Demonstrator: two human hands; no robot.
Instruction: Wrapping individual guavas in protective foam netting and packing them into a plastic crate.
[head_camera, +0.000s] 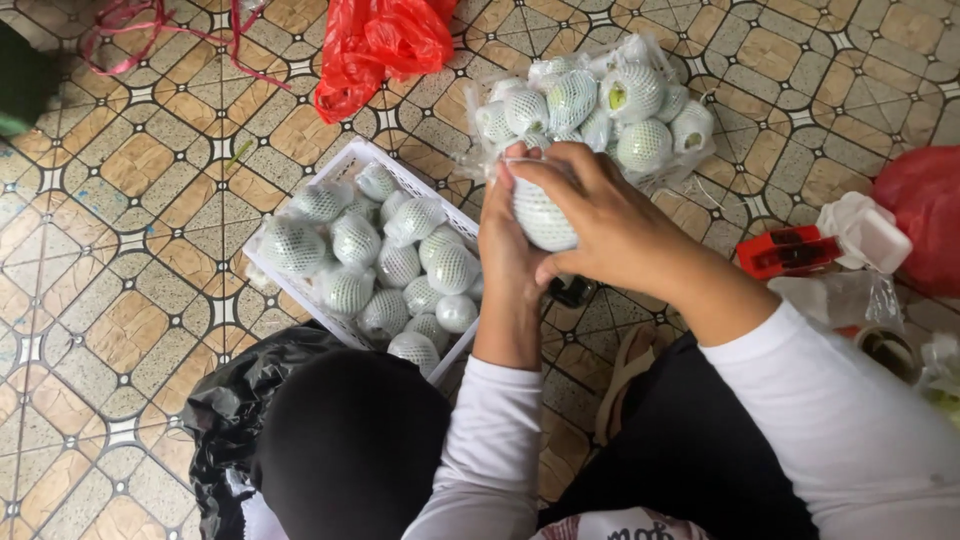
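A net-wrapped fruit (543, 215) is gripped between left hand (507, 235) and right hand (600, 215), both closed round it above the tiled floor (120, 250), white crate (352, 160) of wrapped fruit just left, clear bag of netted fruit (600, 100) just beyond, red bag (380, 45) farthest.

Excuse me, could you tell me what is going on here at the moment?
A person in white sleeves sits over a patterned tile floor, holding one round fruit in a white foam net in both hands: the left hand supports it from the side, the right hand has its grip over the top. A white basket to the left holds many netted fruits. A clear bag of more netted fruit lies just beyond the hands, a red plastic bag farther back.
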